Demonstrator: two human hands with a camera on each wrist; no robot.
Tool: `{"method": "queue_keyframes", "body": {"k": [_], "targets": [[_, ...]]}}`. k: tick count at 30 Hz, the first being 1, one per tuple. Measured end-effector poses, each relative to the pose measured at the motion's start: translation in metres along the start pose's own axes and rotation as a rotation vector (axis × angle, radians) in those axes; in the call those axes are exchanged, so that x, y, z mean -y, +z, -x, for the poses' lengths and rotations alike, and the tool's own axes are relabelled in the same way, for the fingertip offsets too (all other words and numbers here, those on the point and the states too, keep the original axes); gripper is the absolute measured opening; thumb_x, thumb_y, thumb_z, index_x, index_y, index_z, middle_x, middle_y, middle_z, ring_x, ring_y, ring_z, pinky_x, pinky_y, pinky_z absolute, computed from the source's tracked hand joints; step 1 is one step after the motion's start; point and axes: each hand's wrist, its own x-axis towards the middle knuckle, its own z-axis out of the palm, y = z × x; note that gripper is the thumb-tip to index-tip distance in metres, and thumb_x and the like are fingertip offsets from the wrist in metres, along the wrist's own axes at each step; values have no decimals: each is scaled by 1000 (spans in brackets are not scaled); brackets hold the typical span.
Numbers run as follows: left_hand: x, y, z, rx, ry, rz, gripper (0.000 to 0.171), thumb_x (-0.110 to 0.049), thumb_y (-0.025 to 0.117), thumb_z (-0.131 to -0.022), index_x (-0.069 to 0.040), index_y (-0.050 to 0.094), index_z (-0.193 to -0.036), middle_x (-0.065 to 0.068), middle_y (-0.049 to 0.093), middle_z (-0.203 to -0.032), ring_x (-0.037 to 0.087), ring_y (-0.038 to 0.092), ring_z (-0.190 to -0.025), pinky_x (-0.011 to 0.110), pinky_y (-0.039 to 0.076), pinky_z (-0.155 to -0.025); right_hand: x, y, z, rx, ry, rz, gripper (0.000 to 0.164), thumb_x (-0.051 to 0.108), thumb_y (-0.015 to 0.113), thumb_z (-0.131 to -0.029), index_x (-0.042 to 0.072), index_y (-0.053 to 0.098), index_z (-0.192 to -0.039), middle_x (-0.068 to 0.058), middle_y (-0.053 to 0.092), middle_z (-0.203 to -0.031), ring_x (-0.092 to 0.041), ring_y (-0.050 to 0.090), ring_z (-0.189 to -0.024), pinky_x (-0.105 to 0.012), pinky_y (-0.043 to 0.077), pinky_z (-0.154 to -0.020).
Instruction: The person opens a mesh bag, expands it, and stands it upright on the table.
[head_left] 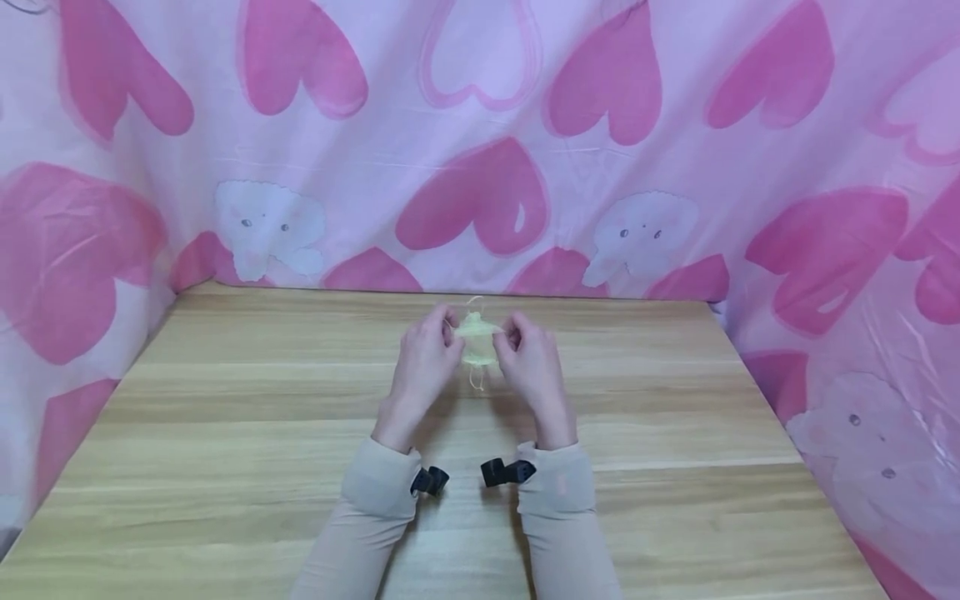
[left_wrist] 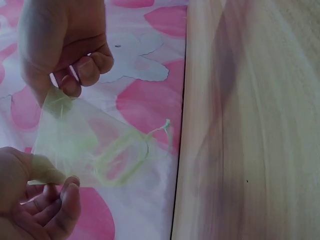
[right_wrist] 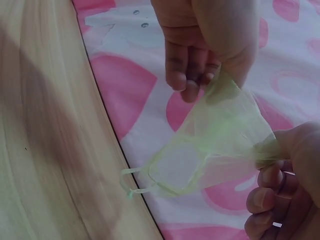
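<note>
A small sheer pale yellow-green mesh pouch (head_left: 480,346) is stretched between the two hands, with thin string loops at its top and bottom in the head view. My left hand (head_left: 427,354) pinches its left side between thumb and finger. On the opposite side, my right hand (head_left: 531,362) pinches the mesh likewise. Seen from the left wrist, the pouch (left_wrist: 75,140) spreads out from both pinches, and an oval band with a knotted cord (left_wrist: 166,126) lies at its other end. In the right wrist view the pouch (right_wrist: 220,135) appears see-through.
The hands are above a wood-grain table (head_left: 262,433), near its far edge. A pink curtain with hearts (head_left: 480,200) hangs behind the table and along both sides. A small black camera (head_left: 429,481) is on the left wrist, and another (head_left: 508,472) on the right.
</note>
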Motion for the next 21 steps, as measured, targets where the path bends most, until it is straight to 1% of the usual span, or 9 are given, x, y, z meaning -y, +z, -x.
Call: {"method": "queue_keyframes", "body": {"k": [5, 7, 10, 12, 15, 17, 21], "targets": [[1, 1, -1, 11, -23, 2, 11, 1, 68, -83, -5, 62, -91, 3, 58, -71, 17, 54, -63, 30, 46, -55, -3, -3, 0, -23, 24, 0, 9, 6, 61, -86, 8, 58, -78, 0, 48, -60, -15, 44, -53, -31, 37, -49], [0, 2, -1, 25, -35, 12, 7, -2, 68, -85, -5, 64, -89, 3, 61, -72, 17, 57, -63, 29, 49, -56, -4, -4, 0, -24, 28, -4, 7, 6, 61, -85, 8, 59, -79, -1, 49, -61, -15, 44, -53, -31, 38, -49], [-2, 4, -1, 51, -40, 16, 3, -5, 68, -87, -4, 65, -89, 2, 62, -72, 16, 57, -61, 28, 49, -55, -6, -6, 0, 6, 38, -2, 5, 8, 64, -85, 8, 59, -83, -1, 51, -63, -15, 46, -54, -32, 40, -49], [-3, 5, 0, 67, -36, 15, 4, -7, 67, -88, -4, 65, -88, 2, 61, -70, 15, 56, -58, 28, 48, -52, -6, -6, 1, 36, 45, 11, 7, 12, 66, -86, 10, 59, -87, -1, 53, -65, -16, 47, -55, -32, 41, -50], [-4, 7, 0, 77, -3, 0, 7, -10, 68, -90, -6, 65, -86, 0, 60, -66, 14, 53, -54, 28, 45, -48, -6, -7, 1, 71, 56, 26, 12, 22, 67, -87, 13, 59, -90, -1, 54, -68, -16, 49, -57, -33, 42, -52], [-5, 8, 1, 83, 31, -6, 8, -12, 68, -91, -8, 64, -85, -1, 59, -65, 13, 52, -53, 28, 44, -47, -5, -7, 2, 80, 59, 28, 16, 26, 67, -88, 13, 58, -89, -1, 53, -68, -17, 48, -58, -34, 41, -53], [-4, 8, 1, 103, 110, -13, 9, -17, 67, -93, -9, 67, -88, -2, 61, -66, 12, 53, -55, 28, 45, -50, -4, -7, 2, 76, 54, 29, 18, 27, 67, -90, 12, 58, -85, -2, 49, -65, -17, 45, -58, -33, 37, -53]]}}
